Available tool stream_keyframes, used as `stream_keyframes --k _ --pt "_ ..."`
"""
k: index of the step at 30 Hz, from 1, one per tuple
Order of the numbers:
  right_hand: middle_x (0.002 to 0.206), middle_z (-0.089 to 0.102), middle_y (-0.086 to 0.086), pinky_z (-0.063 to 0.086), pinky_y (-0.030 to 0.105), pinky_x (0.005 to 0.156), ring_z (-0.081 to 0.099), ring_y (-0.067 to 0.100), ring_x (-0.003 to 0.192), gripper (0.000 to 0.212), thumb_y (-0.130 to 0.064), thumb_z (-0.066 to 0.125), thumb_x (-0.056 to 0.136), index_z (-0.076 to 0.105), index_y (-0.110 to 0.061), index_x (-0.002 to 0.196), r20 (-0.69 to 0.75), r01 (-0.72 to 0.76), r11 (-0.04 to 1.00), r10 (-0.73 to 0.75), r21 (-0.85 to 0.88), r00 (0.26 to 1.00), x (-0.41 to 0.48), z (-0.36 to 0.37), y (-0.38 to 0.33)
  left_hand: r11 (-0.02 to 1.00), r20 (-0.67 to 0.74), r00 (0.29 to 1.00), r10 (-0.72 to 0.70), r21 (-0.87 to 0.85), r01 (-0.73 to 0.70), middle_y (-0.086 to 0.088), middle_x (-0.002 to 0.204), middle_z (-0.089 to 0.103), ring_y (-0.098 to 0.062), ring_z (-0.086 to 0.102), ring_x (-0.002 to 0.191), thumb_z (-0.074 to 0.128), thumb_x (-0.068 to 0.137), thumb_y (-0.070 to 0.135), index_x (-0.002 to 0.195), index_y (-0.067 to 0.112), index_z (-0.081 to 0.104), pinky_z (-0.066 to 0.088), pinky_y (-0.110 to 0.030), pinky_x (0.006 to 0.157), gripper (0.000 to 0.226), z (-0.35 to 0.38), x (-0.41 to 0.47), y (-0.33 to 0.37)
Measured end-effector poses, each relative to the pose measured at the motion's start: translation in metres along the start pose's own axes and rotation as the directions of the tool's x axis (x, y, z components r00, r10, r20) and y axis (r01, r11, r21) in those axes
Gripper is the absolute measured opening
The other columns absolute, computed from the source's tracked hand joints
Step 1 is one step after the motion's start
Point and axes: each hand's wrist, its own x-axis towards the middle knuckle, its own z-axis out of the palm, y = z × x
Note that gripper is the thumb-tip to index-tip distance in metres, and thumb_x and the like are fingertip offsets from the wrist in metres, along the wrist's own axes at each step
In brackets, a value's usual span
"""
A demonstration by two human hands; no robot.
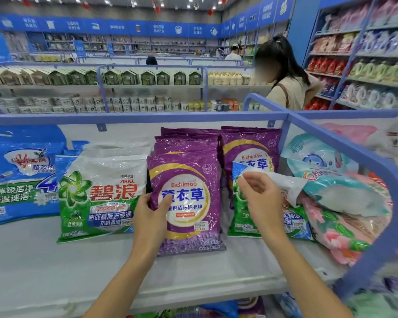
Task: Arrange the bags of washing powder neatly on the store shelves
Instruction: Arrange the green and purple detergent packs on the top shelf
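Head view: you at the shelf [55,260]
Your left hand [151,216] grips the purple bag [189,175]; right hand [262,198] loosely curled, empty, above the green bag [239,218]

- White shelf [55,260], blue rail [136,117] behind: bags standing in a row.
- Left: blue bag [16,175].
- Next: green-and-white bag [97,198].
- Centre: front purple bag [189,216], more purple bags [251,145] behind and beside it.
- Right: second green-and-white bag [242,219], then teal and pink bags [345,203] heaped.
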Motion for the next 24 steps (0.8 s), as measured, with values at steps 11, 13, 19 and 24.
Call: stream_keyframes --k 11,13,19,24 --pt "0.123 0.055 0.019 0.048 0.049 0.095 0.055 0.038 0.113 0.046 -0.024 0.076 0.089 0.048 -0.005 0.120 -0.211 -0.072 0.774 -0.080 -0.629 0.974 -0.008 -0.064 0.026 0.887 0.339 0.894 0.294 0.252 -0.388 0.012 0.122 0.063 -0.002 0.060 0.109 0.057 0.102 0.035 0.134 0.028 0.053 0.053 -0.028 0.096 0.032 0.102 -0.048 0.030" --pt "0.121 0.059 0.018 0.049 0.047 0.091 0.058 0.038 0.110 0.043 -0.026 0.074 0.091 0.047 -0.007 0.118 -0.221 -0.073 0.794 -0.078 -0.603 0.972 -0.007 -0.065 0.029 0.870 0.377 0.900 0.221 0.341 -0.356 0.005 0.112 0.065 -0.015 0.064 0.103 0.058 0.100 0.042 0.117 0.026 0.053 0.055 -0.043 0.091 0.025 0.132 -0.037 0.019" --pt "0.101 0.069 0.012 0.033 0.026 0.055 0.061 0.028 0.082 0.034 -0.029 0.070 0.096 0.042 -0.016 0.111 -0.217 -0.048 0.857 -0.075 -0.514 0.973 0.005 -0.064 0.027 0.900 0.309 0.948 -0.080 0.432 -0.065 -0.018 0.137 0.052 -0.036 0.055 0.122 0.054 0.097 0.053 0.137 0.003 0.043 0.047 -0.051 0.105 0.065 0.177 -0.012 0.012" --pt "0.084 0.075 -0.003 0.058 0.042 0.072 0.073 0.020 0.079 0.035 -0.030 0.073 0.094 0.047 -0.032 0.119 -0.134 -0.064 0.978 0.038 -0.199 0.990 0.013 -0.079 0.028 0.971 0.228 0.974 0.006 0.232 -0.060 -0.004 0.108 0.066 -0.023 0.064 0.094 0.049 0.104 0.038 0.113 0.012 0.056 0.053 -0.047 0.089 0.028 0.171 -0.017 0.013"
